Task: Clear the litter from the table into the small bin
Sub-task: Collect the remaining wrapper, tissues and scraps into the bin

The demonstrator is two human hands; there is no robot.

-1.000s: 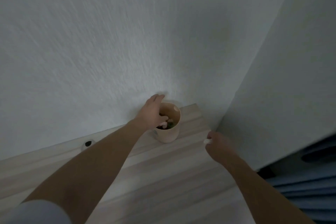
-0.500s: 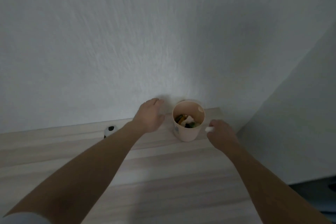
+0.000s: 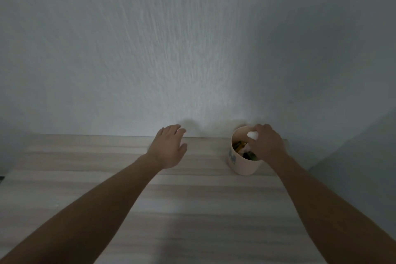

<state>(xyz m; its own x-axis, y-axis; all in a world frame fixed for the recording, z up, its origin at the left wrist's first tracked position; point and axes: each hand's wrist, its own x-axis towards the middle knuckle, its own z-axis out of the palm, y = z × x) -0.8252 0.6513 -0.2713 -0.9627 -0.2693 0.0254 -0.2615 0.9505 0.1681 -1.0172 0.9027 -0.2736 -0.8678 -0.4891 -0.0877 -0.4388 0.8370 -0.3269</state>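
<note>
A blue mark sits on the left side of the small bin (image 3: 244, 162) at the far right of the table, too blurred to read.

The small bin (image 3: 243, 161) stands on the table (image 3: 192, 210) near its far right corner, close before the wall (image 3: 171, 49). Litter (image 3: 244, 149) lies inside the bin. The right hand (image 3: 266, 142) is over the bin's opening, with a small wad (image 3: 252, 135) at its fingers above the rim. The left hand (image 3: 169, 148) is well to the left of the bin, above the table's far edge.
</note>
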